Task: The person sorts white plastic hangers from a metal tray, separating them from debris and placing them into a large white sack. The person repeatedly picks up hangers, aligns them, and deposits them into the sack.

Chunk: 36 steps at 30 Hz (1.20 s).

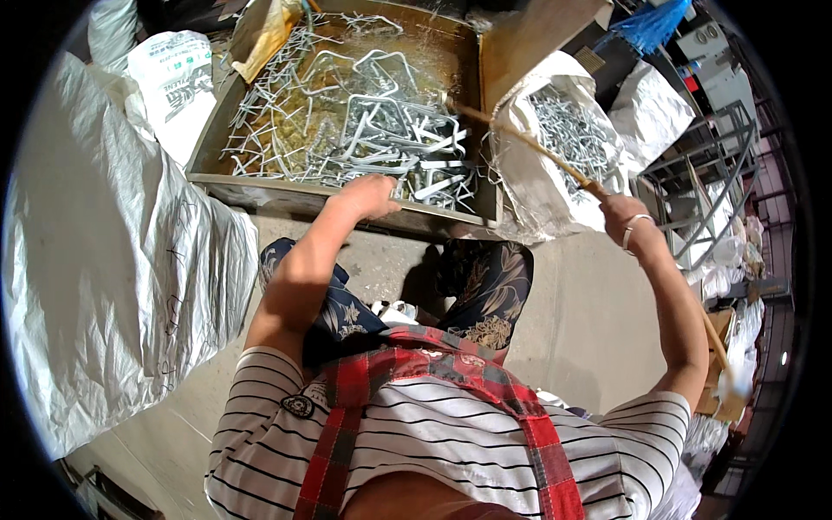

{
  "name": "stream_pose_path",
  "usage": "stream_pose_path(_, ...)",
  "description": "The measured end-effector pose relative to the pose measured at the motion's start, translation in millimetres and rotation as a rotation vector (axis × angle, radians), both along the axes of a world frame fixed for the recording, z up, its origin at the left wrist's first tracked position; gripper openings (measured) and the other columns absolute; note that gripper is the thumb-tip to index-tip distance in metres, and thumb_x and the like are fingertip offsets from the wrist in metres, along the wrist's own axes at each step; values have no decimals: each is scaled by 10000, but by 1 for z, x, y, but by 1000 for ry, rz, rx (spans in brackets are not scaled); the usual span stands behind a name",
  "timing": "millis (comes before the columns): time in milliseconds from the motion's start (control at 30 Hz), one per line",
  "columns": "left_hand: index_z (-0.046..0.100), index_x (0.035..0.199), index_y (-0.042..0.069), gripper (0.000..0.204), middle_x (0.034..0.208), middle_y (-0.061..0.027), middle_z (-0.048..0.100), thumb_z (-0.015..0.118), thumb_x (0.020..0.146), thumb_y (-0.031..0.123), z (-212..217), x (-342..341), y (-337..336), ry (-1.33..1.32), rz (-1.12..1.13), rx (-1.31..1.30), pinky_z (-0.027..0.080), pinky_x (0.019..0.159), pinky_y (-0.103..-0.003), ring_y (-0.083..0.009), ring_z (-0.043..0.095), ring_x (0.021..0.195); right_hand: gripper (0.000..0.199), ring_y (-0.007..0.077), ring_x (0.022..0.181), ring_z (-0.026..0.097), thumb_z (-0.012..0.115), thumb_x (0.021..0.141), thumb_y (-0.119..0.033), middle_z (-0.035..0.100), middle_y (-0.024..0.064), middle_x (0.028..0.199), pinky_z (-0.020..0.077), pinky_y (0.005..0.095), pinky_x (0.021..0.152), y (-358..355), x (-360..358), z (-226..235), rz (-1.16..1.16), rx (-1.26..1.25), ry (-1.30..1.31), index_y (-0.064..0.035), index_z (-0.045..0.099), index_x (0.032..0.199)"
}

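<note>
A shallow metal tray (pixel 286 185) sits in front of my knees, with bent silvery metal rods (pixel 381 130) heaped in it over a brownish, wet-looking bottom. My left hand (pixel 371 197) is closed at the tray's near rim. Its fingertips are turned away, so what they hold, if anything, is hidden. Out to the right, my right hand (pixel 620 217) grips a long thin wooden stick (pixel 550 156). The stick slants up and left over the tray's right edge, where its far end blurs among the rods. A tan length also shows beyond my right forearm.
Right of the tray stands an open white sack (pixel 568 130) full of small metal pieces. A big white woven sack (pixel 113 251) fills the left side. Cardboard (pixel 529 43) leans at the tray's far right corner. A grey metal frame (pixel 711 191) stands farther right.
</note>
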<state>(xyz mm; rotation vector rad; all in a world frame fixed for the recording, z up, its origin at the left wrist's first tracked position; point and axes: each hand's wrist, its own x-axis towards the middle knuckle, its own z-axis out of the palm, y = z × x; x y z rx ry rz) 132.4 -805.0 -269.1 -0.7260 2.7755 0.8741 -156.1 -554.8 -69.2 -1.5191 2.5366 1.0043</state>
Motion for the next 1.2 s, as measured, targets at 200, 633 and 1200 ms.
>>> stream_pose_path(200,530,1136,-1,523,1149,-232,539,637,763,349,-24,-3,4,27,0,-34,409,923,-401,-352,503,1093,223,350,738,616,455,826,-98,625,180,758,486,420,619,34,18,-40,-7,-42,-128,-28,596,984)
stream_pose_path(633,502,1208,35,555,1191,-205,526,642,769,343,-25,-5,18,-166,-9,-23,399,941,-375,-324,495,1119,418,382,887,575,480,854,-65,596,213,992,450,433,742,248,35,46,-141,-812,-247,-152,473,1263)
stream_pose_path(1200,613,891,-28,164,738,-75,630,545,839,113,-14,-14,-53,1027,804,497,449,577,-223,-114,584,615,367,403,877,582,489,856,-155,599,268,917,462,447,725,162,-220,-78,-406,-513,-100,-116,508,1221)
